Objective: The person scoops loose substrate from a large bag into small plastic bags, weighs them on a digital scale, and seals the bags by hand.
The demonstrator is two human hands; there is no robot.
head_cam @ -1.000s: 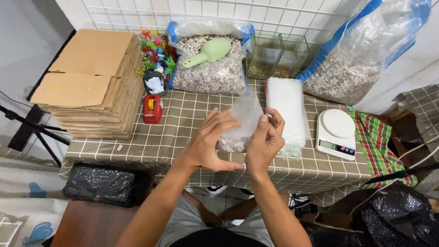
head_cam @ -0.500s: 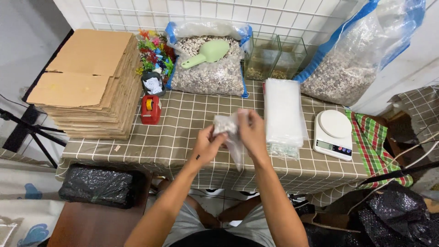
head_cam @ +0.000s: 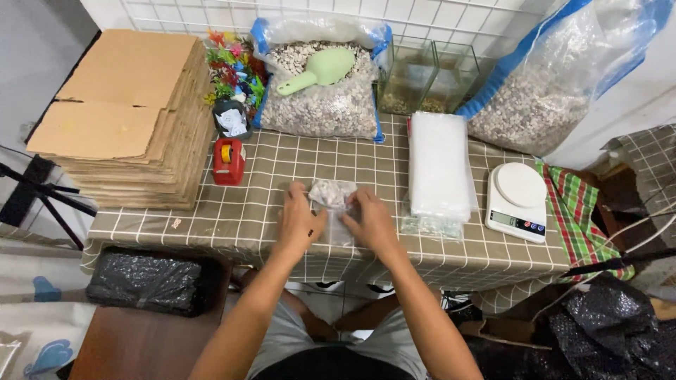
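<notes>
Olive-brown tablecloth with a white grid pattern [head_cam: 282, 211] covers the table. Small clear plastic bag of speckled grey-white gravel [head_cam: 332, 195] lies on it, the clear part under the left hand [head_cam: 298, 224] and right hand [head_cam: 372, 222]. Pale green plastic scoop [head_cam: 320, 70] sits on mottled beige-grey gravel in a clear sack with blue edging [head_cam: 320, 98]. Second clear sack with blue trim [head_cam: 556, 84], same speckled gravel. Red tape dispenser with a yellow roll [head_cam: 228, 160]. Plain brown cardboard stack [head_cam: 123, 116]. White digital kitchen scale [head_cam: 517, 200]. Red-green plaid cloth [head_cam: 574, 211]. Milky white stack of plastic bags [head_cam: 439, 165]. Glossy black plastic bag [head_cam: 144, 281].
</notes>
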